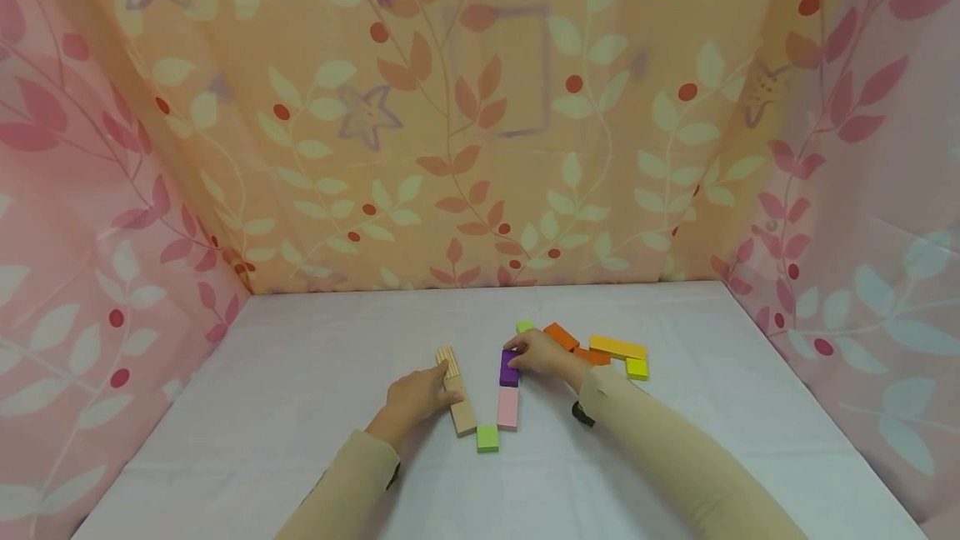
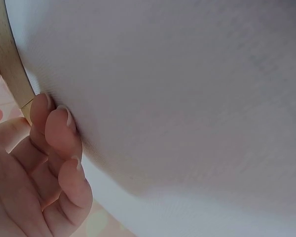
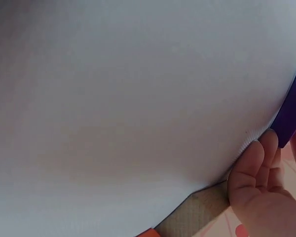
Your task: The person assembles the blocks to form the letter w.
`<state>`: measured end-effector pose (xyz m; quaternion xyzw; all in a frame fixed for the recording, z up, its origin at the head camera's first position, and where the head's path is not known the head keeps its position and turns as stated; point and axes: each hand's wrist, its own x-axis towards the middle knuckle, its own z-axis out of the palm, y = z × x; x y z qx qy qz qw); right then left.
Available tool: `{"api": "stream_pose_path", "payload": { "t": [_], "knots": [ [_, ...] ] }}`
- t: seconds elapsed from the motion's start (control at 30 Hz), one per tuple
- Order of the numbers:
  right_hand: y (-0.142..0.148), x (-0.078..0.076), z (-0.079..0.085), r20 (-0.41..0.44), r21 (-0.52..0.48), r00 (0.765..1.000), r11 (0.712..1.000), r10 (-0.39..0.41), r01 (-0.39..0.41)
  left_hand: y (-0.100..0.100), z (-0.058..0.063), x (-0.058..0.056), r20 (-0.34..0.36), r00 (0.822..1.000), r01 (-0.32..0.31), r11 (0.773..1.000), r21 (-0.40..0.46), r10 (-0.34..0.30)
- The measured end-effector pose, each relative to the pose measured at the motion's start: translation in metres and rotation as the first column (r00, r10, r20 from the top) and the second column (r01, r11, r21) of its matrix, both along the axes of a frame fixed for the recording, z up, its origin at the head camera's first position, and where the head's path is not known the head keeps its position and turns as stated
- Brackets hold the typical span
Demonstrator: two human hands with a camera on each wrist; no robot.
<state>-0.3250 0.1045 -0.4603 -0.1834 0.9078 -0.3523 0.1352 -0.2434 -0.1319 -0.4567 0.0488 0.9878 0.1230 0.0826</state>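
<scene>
My left hand point(image 1: 417, 397) is at a line of two wooden blocks, its thumb along the right side and fingers at the left. The nearer is a plain wooden block point(image 1: 462, 418); the farther, a striped wooden block point(image 1: 447, 356), meets it end to end. A wooden edge point(image 2: 12, 59) runs between thumb and fingers in the left wrist view. My right hand point(image 1: 546, 354) pinches a purple block point(image 1: 509, 368), also partly seen as a purple side point(image 3: 292, 106) in the right wrist view. A pink block point(image 1: 507, 408) lies just nearer than the purple one.
A green block point(image 1: 487, 438) sits between the two lines' near ends. Another green block point(image 1: 524, 327) is partly hidden behind my right hand. Rightward lie orange blocks point(image 1: 561, 337), a long yellow-orange block point(image 1: 618, 347) and a small yellow block point(image 1: 637, 369). Patterned cloth point(image 1: 480, 190) encloses the white table point(image 1: 315, 332).
</scene>
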Motion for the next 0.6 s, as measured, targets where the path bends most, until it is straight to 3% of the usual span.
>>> {"api": "stream_pose_path", "payload": {
  "t": [0.6],
  "knots": [
    [0.001, 0.0052, 0.0053, 0.076, -0.01, 0.997, 1.0, 0.01, -0.009, 0.0024, 0.0034, -0.0003, 0.011, 1.0, 0.008, 1.0, 0.013, -0.008]
  ]
}}
